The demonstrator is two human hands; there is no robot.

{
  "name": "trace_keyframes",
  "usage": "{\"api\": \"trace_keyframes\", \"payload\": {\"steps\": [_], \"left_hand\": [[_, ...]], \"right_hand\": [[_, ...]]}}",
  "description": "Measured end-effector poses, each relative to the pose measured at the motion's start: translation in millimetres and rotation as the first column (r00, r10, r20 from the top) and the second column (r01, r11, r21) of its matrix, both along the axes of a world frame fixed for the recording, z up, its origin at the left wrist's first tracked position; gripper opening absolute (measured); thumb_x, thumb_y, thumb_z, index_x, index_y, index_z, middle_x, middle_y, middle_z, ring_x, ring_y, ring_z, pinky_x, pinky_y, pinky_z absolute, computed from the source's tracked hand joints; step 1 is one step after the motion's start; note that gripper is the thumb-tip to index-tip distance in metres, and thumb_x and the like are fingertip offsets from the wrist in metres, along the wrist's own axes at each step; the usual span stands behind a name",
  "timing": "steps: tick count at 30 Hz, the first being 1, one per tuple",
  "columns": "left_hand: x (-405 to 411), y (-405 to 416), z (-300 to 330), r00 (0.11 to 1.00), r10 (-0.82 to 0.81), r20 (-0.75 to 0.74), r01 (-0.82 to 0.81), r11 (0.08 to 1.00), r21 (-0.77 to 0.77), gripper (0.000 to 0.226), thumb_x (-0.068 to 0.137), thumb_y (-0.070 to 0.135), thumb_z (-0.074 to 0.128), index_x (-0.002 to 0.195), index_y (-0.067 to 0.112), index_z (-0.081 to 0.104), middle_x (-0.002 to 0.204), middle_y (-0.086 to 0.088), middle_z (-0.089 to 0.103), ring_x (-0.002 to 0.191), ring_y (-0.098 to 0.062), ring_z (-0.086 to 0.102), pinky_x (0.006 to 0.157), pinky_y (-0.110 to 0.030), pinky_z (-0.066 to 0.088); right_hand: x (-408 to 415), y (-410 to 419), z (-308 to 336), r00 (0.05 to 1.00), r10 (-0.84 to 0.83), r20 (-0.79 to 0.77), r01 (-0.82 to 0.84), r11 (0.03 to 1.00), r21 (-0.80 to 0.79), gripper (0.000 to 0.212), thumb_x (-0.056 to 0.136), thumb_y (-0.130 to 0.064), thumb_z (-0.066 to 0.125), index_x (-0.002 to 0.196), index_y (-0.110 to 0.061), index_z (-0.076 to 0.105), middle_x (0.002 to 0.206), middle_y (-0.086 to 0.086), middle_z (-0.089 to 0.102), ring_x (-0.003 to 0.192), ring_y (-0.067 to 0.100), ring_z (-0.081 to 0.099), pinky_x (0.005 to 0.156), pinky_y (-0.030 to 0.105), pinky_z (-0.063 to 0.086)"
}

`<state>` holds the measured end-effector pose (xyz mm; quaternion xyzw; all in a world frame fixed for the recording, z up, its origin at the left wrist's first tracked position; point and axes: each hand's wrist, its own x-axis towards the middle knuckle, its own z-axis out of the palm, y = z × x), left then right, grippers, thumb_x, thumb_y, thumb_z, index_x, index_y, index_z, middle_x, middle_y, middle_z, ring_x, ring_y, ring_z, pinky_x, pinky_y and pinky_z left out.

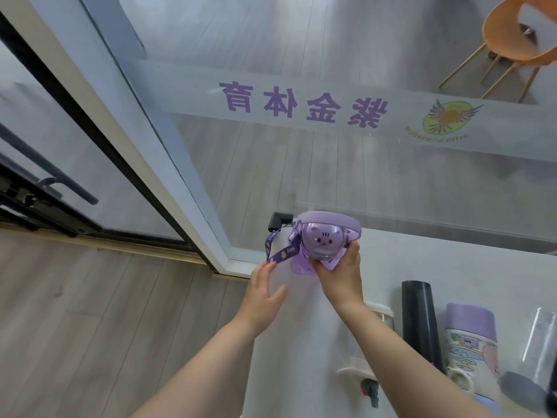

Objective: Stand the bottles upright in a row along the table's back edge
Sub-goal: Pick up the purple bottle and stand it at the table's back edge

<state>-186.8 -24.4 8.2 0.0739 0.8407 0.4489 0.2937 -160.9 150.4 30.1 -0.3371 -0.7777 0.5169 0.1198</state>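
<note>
A purple bottle [324, 236] with a cat-face lid stands upright at the white table's [437, 260] back left corner, next to the glass wall. My right hand [340, 279] grips its near side. Its dark purple strap [275, 250] hangs off to the left, and my left hand [265, 292] is open with its fingertips touching the strap's end. Lying flat on the table at the right are a black bottle [420, 324], a bottle with a purple cap and cartoon print [471, 339] and a clear bottle [542, 342]. A cream-coloured bottle [378, 342] lies partly hidden under my right forearm.
The glass wall [301, 164] with purple lettering runs right behind the table's back edge. A black bracket [280, 220] sits at the corner behind the purple bottle. An orange chair [518, 40] stands beyond the glass. Wooden floor [90, 327] lies left of the table.
</note>
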Motion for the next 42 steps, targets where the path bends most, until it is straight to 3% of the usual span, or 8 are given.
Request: {"api": "trace_keyframes", "payload": {"steps": [3, 9, 22, 28, 31, 33, 37, 42], "left_hand": [[6, -16, -20, 0.969, -0.246, 0.003, 0.236, 0.927, -0.293, 0.063, 0.090, 0.030, 0.057, 0.147, 0.025, 0.029, 0.161, 0.000, 0.005, 0.145, -0.021, 0.011, 0.114, -0.029, 0.013], [21, -22, -44, 0.918, -0.395, 0.027, 0.362, 0.810, -0.462, 0.099, 0.081, 0.049, 0.066, 0.151, 0.036, -0.003, 0.160, 0.000, -0.015, 0.147, -0.024, 0.007, 0.116, -0.037, 0.023], [24, -27, -58, 0.923, -0.384, 0.037, 0.357, 0.816, -0.454, 0.117, 0.072, 0.052, 0.074, 0.145, 0.046, -0.017, 0.162, -0.005, -0.001, 0.145, -0.025, 0.016, 0.114, -0.038, 0.026], [25, -28, -62, 0.934, -0.353, 0.049, 0.344, 0.858, -0.383, 0.117, 0.071, 0.047, 0.077, 0.144, 0.048, -0.014, 0.161, -0.002, 0.006, 0.142, -0.028, 0.022, 0.111, -0.042, 0.031], [26, -26, -59, 0.936, -0.351, 0.024, 0.333, 0.861, -0.384, 0.115, 0.073, 0.046, 0.076, 0.148, 0.042, -0.010, 0.161, -0.005, -0.002, 0.143, -0.030, 0.016, 0.112, -0.041, 0.029], [30, -25, -57, 0.925, -0.380, -0.012, 0.338, 0.838, -0.429, 0.111, 0.076, 0.047, 0.072, 0.150, 0.036, -0.010, 0.160, -0.005, -0.011, 0.145, -0.029, 0.008, 0.114, -0.040, 0.023], [43, -20, -58, 0.892, -0.434, -0.127, 0.314, 0.797, -0.515, 0.097, 0.085, 0.051, 0.057, 0.151, 0.023, -0.009, 0.158, -0.007, -0.023, 0.146, -0.028, -0.013, 0.118, -0.040, 0.005], [67, -5, -67, 0.832, -0.494, -0.254, 0.296, 0.781, -0.549, 0.084, 0.077, 0.049, 0.038, 0.148, 0.006, 0.025, 0.159, -0.015, 0.016, 0.145, -0.027, 0.004, 0.117, -0.044, 0.003]], "right_hand": [[-23, 6, -2, 1.000, -0.019, 0.002, 0.019, 1.000, -0.004, 0.082, 0.069, -0.032, 0.083, 0.135, -0.022, 0.035, 0.128, 0.005, 0.048, 0.112, 0.023, 0.055, 0.086, 0.037, 0.051], [-59, 9, -3, 0.997, -0.062, 0.045, 0.062, 0.998, -0.005, 0.087, 0.071, -0.032, 0.081, 0.140, -0.020, 0.030, 0.130, 0.008, 0.043, 0.111, 0.027, 0.054, 0.082, 0.033, 0.046], [-46, 19, -1, 0.998, 0.062, 0.003, -0.062, 0.998, -0.009, 0.097, 0.073, -0.032, 0.081, 0.148, -0.024, 0.021, 0.144, -0.002, 0.040, 0.129, 0.016, 0.044, 0.092, 0.025, 0.038], [27, 35, -4, 0.956, 0.197, 0.219, -0.225, 0.968, 0.109, 0.081, 0.089, -0.021, 0.063, 0.152, -0.029, 0.012, 0.156, -0.002, 0.028, 0.140, 0.017, 0.033, 0.110, 0.034, 0.032], [75, 43, -5, 0.899, 0.315, 0.306, -0.385, 0.900, 0.204, 0.056, 0.094, -0.011, 0.053, 0.144, -0.027, 0.036, 0.148, -0.006, 0.040, 0.136, 0.013, 0.036, 0.111, 0.028, 0.029], [106, 48, -9, 0.870, 0.378, 0.317, -0.475, 0.817, 0.328, 0.044, 0.092, -0.003, 0.048, 0.131, -0.022, 0.053, 0.135, -0.003, 0.052, 0.129, 0.015, 0.045, 0.111, 0.036, 0.036], [153, 59, -17, 0.814, 0.452, 0.364, -0.581, 0.641, 0.502, 0.053, 0.075, 0.008, 0.051, 0.121, -0.015, 0.064, 0.134, -0.001, 0.058, 0.132, 0.022, 0.046, 0.107, 0.048, 0.040], [182, 77, -18, 0.646, 0.537, 0.543, -0.761, 0.392, 0.518, 0.079, 0.071, 0.012, 0.063, 0.140, -0.023, 0.049, 0.158, -0.004, 0.029, 0.147, 0.019, 0.018, 0.115, 0.037, 0.030]]}}
